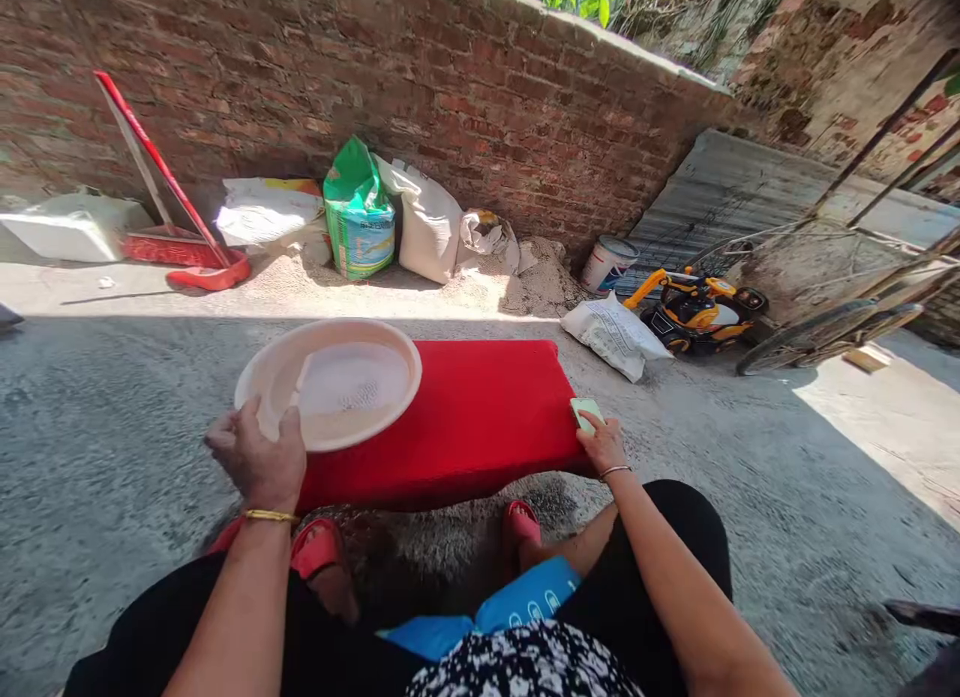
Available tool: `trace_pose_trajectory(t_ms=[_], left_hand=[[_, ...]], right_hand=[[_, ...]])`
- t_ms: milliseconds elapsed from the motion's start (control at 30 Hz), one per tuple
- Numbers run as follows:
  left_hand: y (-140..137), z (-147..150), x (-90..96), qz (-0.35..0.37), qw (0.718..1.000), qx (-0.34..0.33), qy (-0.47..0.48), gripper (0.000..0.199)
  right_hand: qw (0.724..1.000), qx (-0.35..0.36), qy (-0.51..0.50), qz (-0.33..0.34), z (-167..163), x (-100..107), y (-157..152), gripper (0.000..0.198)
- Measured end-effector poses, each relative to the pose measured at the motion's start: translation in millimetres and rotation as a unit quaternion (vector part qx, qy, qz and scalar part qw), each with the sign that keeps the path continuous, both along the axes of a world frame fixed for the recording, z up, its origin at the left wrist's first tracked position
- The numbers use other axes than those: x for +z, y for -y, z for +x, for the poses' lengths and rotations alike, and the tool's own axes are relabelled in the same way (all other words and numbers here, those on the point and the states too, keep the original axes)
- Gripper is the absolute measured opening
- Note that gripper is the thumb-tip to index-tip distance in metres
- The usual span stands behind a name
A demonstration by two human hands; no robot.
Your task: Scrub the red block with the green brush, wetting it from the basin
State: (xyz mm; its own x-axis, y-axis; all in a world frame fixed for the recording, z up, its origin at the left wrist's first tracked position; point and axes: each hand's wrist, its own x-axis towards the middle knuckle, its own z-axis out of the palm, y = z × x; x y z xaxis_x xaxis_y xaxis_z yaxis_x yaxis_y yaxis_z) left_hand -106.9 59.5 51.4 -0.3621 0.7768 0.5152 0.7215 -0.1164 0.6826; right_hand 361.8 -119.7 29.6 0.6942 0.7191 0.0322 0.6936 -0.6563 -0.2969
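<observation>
1. Along a brick wall (480, 107), sacks (429, 222) are being lit by sunlight in the head view; nearer, a red-covered table (480, 407) is being shaded.
2. At the table's left end, a pale basin (268, 362) is being grasped at its rim by the left hand (262, 455), between fingers and thumb.
3. At the table's right edge, a pale green block (585, 405) is being gripped by the right hand (602, 444).

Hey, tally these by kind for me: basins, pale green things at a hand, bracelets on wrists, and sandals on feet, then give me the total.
Basin: 1, by the left hand
Pale green object: 1, at the right hand
Bracelets: 2, one per wrist
Sandals: 2
Total: 6
</observation>
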Motion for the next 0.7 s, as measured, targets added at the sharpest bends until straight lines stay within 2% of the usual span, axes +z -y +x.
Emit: trace_pose_trajectory(t_ms=[100, 167, 233, 300, 400, 500, 567, 700], left_hand=[[13.0, 7.6, 10.4, 0.042, 0.996, 0.022, -0.069, 0.047], [24.7, 16.8, 15.3, 0.108, 0.987, -0.002, -0.122, 0.042], [38.5, 31.8, 15.2, 0.172, 0.968, -0.077, -0.166, 0.035], [53.5, 52.2, 9.4, 0.2, 0.939, -0.188, -0.207, 0.029], [71.9, 84.0, -6.6, 0.168, 0.875, -0.352, -0.286, 0.025], [75.5, 101.2, -23.6, 0.115, 0.826, -0.415, -0.364, 0.028], [68.8, 101.5, -32.4, 0.077, 0.824, -0.408, -0.385, 0.031], [50.0, 90.0, -44.0, 0.008, 0.853, -0.36, -0.379, 0.038]], right_hand=[[0.989, -0.14, -0.052, 0.011, 51.7, -4.9, 26.3, 0.046], [0.978, -0.177, -0.102, 0.043, 68.4, -11.9, 35.2, 0.046], [0.974, -0.172, -0.125, 0.075, 71.6, -18.1, 34.8, 0.047], [0.975, -0.148, -0.133, 0.103, 65.5, -21.5, 26.3, 0.048], [0.973, -0.102, -0.148, 0.143, 52.8, -22.9, 7.1, 0.049], [0.974, -0.067, -0.161, 0.146, 49.4, -24.9, -5.7, 0.045], [0.974, -0.047, -0.171, 0.139, 53.7, -27.5, -6.1, 0.043], [0.979, -0.038, -0.184, 0.076, 67.4, -32.0, 8.9, 0.043]])
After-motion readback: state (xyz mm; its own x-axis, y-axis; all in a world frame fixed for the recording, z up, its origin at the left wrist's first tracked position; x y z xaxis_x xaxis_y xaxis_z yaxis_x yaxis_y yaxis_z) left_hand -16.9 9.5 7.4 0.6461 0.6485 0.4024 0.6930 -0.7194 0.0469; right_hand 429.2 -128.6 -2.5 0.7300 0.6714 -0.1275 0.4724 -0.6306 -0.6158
